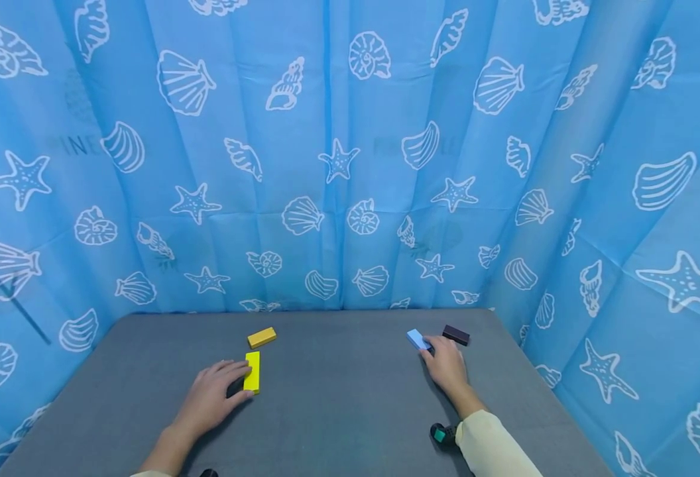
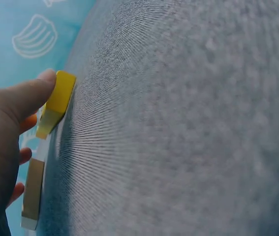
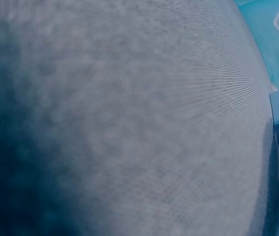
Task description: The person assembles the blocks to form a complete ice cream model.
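Observation:
My left hand (image 1: 209,397) holds a bright yellow rectangular block (image 1: 253,372) at its two ends, thumb on the near end and fingers at the far part. In the left wrist view the thumb presses on this yellow block (image 2: 61,96), close over the grey cloth. Just beyond it lies a darker golden-yellow block (image 1: 262,338), untouched. On the right side, my right hand (image 1: 447,368) pinches a light blue block (image 1: 416,339) by its near end. The right wrist view has the blue block (image 3: 278,120) at its edge, with the thumb against it. A dark block (image 1: 456,335) lies beside the right fingers.
A grey cloth-covered table (image 1: 338,404) spreads under both hands. Behind it and along the right side hangs a blue curtain (image 1: 332,179) with white shell prints. A small black device with a green face (image 1: 441,434) sits at the right wrist.

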The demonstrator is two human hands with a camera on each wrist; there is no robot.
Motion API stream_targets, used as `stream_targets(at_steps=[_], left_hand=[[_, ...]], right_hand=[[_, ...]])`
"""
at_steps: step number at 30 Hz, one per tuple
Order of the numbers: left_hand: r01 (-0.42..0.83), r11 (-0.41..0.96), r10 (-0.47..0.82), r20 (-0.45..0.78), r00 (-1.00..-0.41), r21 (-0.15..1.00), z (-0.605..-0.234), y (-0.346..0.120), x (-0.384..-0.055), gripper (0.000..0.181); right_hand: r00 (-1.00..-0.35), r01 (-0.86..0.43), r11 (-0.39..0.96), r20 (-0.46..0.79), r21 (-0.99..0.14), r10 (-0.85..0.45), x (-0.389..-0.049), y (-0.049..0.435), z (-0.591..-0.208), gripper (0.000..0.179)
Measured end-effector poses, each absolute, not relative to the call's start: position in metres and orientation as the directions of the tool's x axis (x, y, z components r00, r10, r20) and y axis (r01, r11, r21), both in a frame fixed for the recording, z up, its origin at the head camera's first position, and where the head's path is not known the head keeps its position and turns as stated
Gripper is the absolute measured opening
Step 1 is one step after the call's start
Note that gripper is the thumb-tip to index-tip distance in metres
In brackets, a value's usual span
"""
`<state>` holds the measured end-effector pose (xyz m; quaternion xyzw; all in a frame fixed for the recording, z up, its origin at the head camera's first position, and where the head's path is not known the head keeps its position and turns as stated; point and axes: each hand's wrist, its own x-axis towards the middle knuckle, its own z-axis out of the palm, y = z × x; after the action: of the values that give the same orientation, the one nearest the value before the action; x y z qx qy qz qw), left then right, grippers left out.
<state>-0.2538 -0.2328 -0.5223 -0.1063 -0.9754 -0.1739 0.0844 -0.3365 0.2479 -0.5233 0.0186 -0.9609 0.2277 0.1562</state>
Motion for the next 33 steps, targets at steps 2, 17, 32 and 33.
stream_targets(at_steps=[2, 17, 32, 33], left_hand=[[0.235, 0.92, 0.179, 0.197, -0.964, 0.314, -0.522, -0.232, -0.255, 0.05], [0.235, 0.929, 0.18, 0.208, -0.961, 0.286, -0.52, -0.227, -0.257, 0.044], [0.235, 0.916, 0.18, 0.189, -0.965, 0.325, -0.521, -0.189, -0.25, 0.046], [0.238, 0.917, 0.184, 0.189, -0.965, 0.321, -0.521, -0.186, -0.25, 0.046]], right_hand=[[-0.95, -0.106, 0.898, 0.311, -0.428, 0.036, -0.337, 0.248, -0.524, 0.034], [-0.941, -0.082, 0.89, 0.328, -0.448, 0.079, -0.337, 0.242, -0.525, 0.031], [-0.951, -0.107, 0.875, 0.305, -0.471, 0.048, -0.338, 0.218, -0.525, 0.031], [-0.951, -0.111, 0.875, 0.305, -0.472, 0.044, -0.338, 0.216, -0.525, 0.031]])
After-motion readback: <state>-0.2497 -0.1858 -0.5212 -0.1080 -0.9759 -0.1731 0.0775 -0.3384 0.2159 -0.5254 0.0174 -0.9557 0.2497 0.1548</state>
